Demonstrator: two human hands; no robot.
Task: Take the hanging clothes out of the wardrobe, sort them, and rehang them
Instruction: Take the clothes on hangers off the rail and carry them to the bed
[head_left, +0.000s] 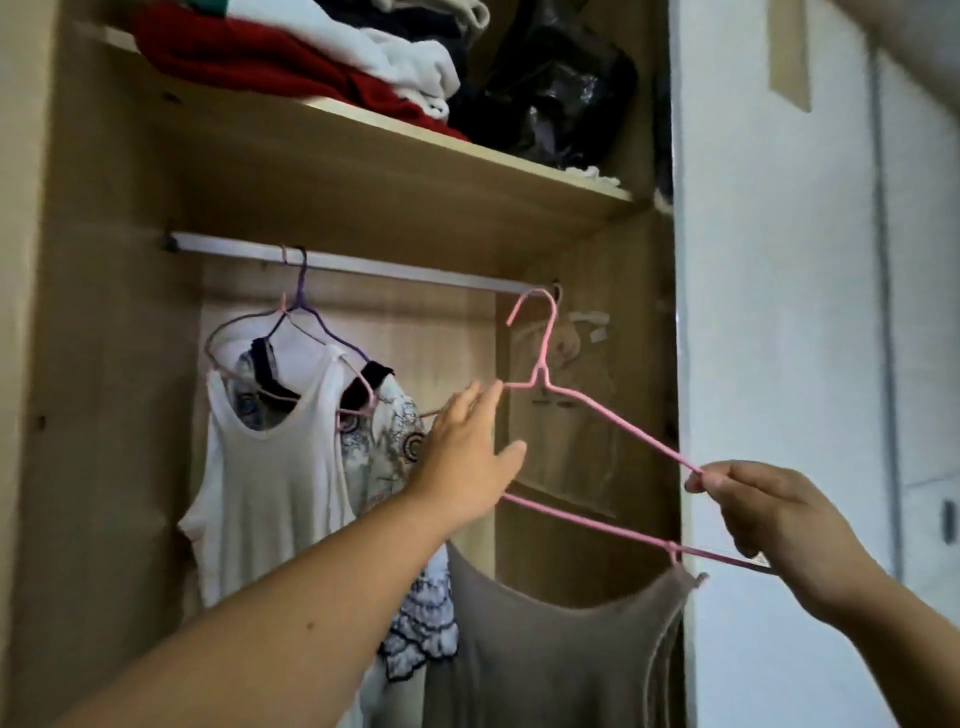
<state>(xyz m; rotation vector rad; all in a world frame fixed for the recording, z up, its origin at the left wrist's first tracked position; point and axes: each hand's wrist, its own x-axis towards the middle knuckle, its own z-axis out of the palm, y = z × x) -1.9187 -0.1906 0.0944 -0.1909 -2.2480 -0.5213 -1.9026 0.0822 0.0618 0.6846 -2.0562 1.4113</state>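
Head view: the right hand (769, 514) pinches the right tip of a pink wire hanger (623, 429) carrying a grey tank top (550, 660), its hook by the right end of the wardrobe rail (363, 266) (whether it rests there I cannot tell). The left hand (467, 457) is stretched out flat, fingers straight and holding nothing, between that hanger and a patterned blouse (389, 447) hung beside a white tank top (270, 493).

Up top, red fabric (260, 57), white fabric (415, 67) (crumpled), and a black plastic bag (566, 88) just beside
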